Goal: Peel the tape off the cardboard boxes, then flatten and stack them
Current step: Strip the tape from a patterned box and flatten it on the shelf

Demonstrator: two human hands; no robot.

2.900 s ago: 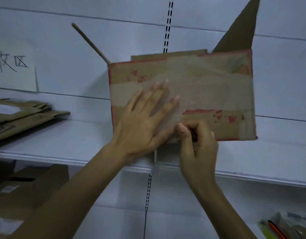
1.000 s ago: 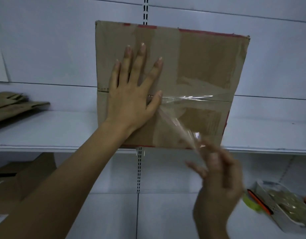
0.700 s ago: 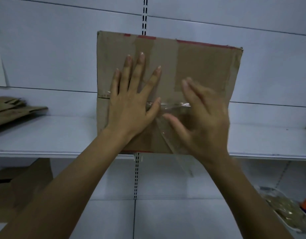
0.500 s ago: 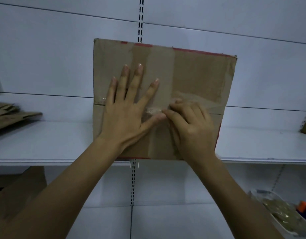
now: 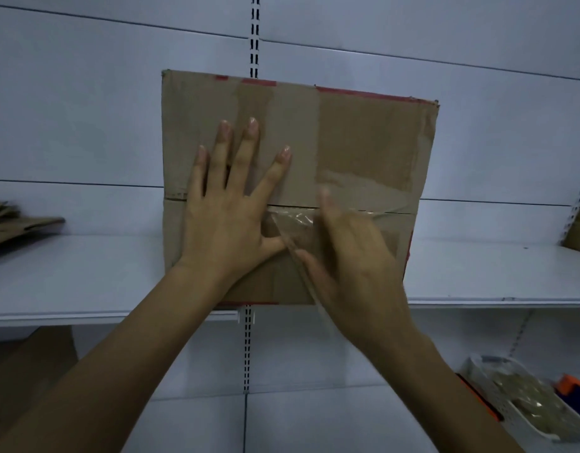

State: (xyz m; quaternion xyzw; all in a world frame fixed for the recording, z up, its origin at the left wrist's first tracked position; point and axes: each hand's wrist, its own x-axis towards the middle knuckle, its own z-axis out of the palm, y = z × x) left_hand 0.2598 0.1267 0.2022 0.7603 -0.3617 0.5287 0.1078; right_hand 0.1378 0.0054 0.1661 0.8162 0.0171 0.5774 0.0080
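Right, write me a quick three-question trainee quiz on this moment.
1. True or false: the left hand lies flat, fingers spread, on the cardboard box.
2. The box stands: A) on the floor, B) on the white shelf, C) in a basket.
3. Which hand is at the loose clear tape by the box's middle seam?
Key: 1 true; 2 B; 3 the right hand.
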